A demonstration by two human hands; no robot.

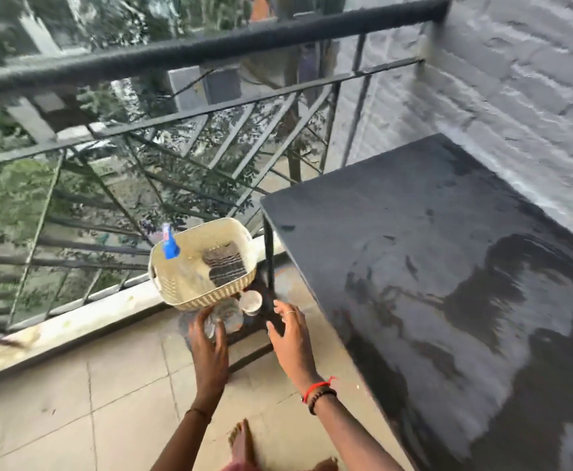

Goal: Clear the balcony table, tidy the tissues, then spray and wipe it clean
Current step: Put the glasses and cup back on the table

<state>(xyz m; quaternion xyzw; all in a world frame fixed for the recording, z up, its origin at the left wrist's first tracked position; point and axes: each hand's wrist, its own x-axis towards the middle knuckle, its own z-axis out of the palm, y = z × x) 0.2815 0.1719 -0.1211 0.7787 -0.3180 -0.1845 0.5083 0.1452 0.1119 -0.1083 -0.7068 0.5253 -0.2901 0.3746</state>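
Note:
The black balcony table (414,232) stands on the right with wet streaks across its top. On the floor by its front left leg sits a cream basket (190,290) holding a spray bottle with a blue trigger (170,246) and a dark striped cloth (224,265). In front of the basket stand a clear glass (232,316) and a small white cup (250,301). My left hand (208,345) reaches down with its fingers touching the glass. To the right of the cup hovers my right hand (290,338), fingers spread and holding nothing.
A black metal railing (176,56) runs along the balcony's left edge above a low ledge (74,329). A grey brick wall (516,79) backs the table. My bare foot (244,443) stands on the tiled floor (74,419) near the bottom.

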